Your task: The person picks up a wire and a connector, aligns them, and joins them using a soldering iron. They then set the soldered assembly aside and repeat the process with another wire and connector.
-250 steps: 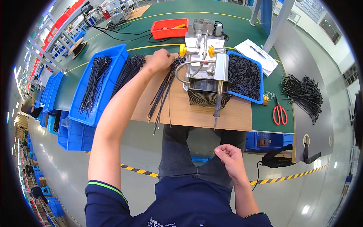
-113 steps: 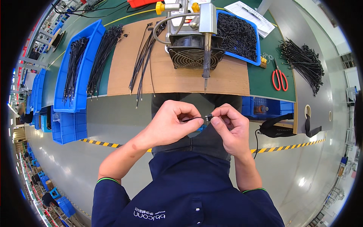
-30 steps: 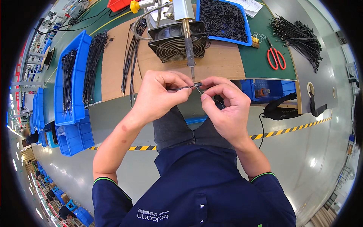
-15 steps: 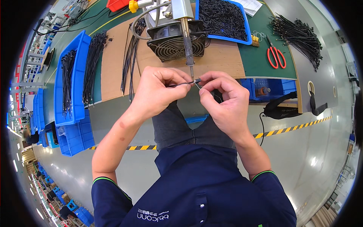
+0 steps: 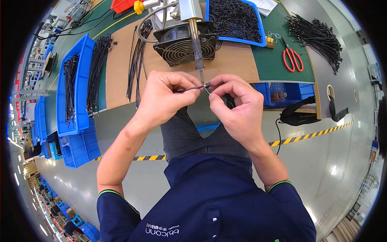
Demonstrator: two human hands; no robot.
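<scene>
My left hand (image 5: 166,97) pinches a thin black cable (image 5: 194,88) between thumb and fingers. At the cable's end sits a small black connector (image 5: 208,85), pinched by the fingertips of my right hand (image 5: 238,105). A thin silvery wire, which looks like solder wire (image 5: 209,91), also runs from the right thumb and fingers toward the joint. Above them, a soldering iron (image 5: 196,48) points straight down, its tip right at the connector and cable end. Whether the tip touches is too small to tell.
Behind the iron stands a black fan (image 5: 183,52) on cardboard (image 5: 238,62). Black cables (image 5: 135,66) lie left, more in a blue bin (image 5: 83,84). A blue tray (image 5: 264,36) holds small black parts. Red-handled cutters (image 5: 292,60) and a cable bundle (image 5: 316,38) lie right.
The bench and hands appear slightly further left in the picture. Both hands keep their grips, and the connector stays under the iron's tip.
</scene>
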